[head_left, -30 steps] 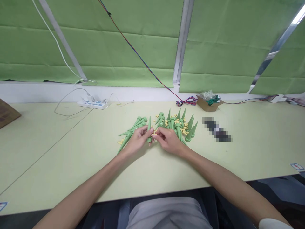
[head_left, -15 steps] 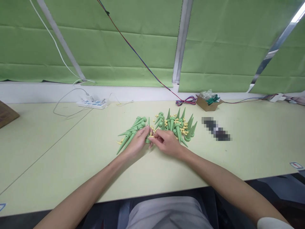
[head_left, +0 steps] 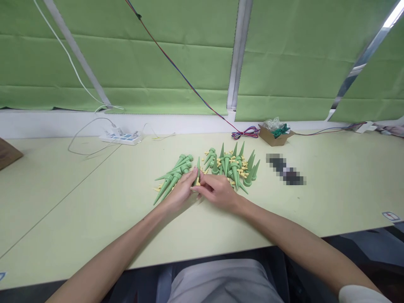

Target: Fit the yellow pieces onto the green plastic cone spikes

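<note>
My left hand (head_left: 181,190) is closed around a green plastic watering spike (head_left: 198,164), its tip pointing up. A small yellow valve piece (head_left: 198,182) sits at the spike's lower part, and my right hand (head_left: 219,190) pinches there with thumb and forefinger. The fingers hide the lower end of the spike. Left of my hands lies a group of green spikes (head_left: 168,184) with yellow bits among them. Beyond my right hand is a larger pile of spikes (head_left: 235,170) mixed with loose yellow valves (head_left: 243,173); some spikes there stand upright.
A small cardboard box (head_left: 274,138) with clear plastic and green items stands at the back, beside a coiled red-blue cable (head_left: 248,133). A white power strip (head_left: 121,138) lies back left. A blurred-out dark object (head_left: 285,169) is to the right. A brown board (head_left: 9,153) is far left.
My right fingers have moved slightly left and down, bringing the yellow valve against the spike in my left hand. The view has shifted slightly.
</note>
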Demonstrator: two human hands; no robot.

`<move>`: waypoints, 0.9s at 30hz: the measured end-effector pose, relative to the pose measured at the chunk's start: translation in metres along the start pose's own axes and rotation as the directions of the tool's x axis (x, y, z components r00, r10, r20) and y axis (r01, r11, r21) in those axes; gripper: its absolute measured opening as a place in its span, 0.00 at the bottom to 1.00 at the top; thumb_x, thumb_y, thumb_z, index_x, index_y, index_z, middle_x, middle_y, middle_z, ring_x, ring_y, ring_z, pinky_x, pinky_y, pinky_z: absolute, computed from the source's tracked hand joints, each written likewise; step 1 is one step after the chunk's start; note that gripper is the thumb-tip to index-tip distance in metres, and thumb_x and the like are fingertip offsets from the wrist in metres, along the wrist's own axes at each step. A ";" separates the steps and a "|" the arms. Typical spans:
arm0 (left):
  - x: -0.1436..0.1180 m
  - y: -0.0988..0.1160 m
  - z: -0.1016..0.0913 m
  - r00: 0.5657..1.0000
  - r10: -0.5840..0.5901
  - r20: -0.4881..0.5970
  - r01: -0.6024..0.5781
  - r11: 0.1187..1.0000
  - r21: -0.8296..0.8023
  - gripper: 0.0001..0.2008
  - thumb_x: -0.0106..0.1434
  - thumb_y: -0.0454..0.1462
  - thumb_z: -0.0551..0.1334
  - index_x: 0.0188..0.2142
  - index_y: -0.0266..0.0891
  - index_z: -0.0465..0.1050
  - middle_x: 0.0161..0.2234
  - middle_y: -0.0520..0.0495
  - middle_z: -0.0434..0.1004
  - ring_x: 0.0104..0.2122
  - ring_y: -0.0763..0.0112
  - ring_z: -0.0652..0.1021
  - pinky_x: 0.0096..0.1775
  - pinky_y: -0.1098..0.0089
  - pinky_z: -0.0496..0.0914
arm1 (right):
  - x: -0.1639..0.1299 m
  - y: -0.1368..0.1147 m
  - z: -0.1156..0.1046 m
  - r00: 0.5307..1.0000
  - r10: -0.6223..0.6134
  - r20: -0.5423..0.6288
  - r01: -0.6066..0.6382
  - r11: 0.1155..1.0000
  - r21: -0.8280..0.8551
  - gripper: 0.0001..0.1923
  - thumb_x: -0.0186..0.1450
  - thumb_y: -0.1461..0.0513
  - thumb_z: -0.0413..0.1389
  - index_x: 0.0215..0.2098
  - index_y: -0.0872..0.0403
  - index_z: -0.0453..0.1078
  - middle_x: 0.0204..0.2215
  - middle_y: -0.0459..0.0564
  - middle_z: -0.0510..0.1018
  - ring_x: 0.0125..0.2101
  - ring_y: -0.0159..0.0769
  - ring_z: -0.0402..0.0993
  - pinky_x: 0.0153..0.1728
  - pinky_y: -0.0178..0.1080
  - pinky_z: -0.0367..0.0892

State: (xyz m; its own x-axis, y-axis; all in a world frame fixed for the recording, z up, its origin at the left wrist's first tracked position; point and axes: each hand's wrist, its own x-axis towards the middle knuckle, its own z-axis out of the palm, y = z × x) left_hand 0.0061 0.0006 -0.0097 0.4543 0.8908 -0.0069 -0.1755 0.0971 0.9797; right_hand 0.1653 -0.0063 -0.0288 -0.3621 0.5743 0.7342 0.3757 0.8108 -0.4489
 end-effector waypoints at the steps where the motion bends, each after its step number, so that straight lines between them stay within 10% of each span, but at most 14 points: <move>1: 0.000 0.000 0.000 1.000 -0.002 -0.001 0.002 1.000 -0.003 0.22 0.70 0.54 0.58 0.29 0.38 0.69 0.22 0.53 0.62 0.22 0.76 0.66 0.24 0.74 0.66 | 0.000 0.000 0.000 1.000 0.008 0.007 -0.008 1.000 0.003 0.20 0.73 0.51 0.54 0.27 0.53 0.64 0.21 0.45 0.74 0.22 0.29 0.70 0.26 0.33 0.63; 27: -0.003 0.013 0.004 0.996 -0.087 -0.013 0.084 0.983 -0.163 0.21 0.63 0.50 0.67 0.25 0.38 0.66 0.23 0.53 0.60 0.25 0.75 0.65 0.28 0.74 0.65 | 0.002 -0.003 0.005 0.998 -0.056 -0.025 0.055 0.997 -0.053 0.21 0.74 0.51 0.52 0.26 0.53 0.64 0.20 0.44 0.70 0.21 0.28 0.63 0.25 0.33 0.59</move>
State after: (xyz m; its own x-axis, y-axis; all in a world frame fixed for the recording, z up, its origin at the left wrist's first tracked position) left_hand 0.0058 -0.0022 0.0035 0.4566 0.8846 -0.0947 -0.2772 0.2426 0.9297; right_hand 0.1594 -0.0070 -0.0285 -0.3611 0.5250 0.7707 0.4004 0.8337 -0.3803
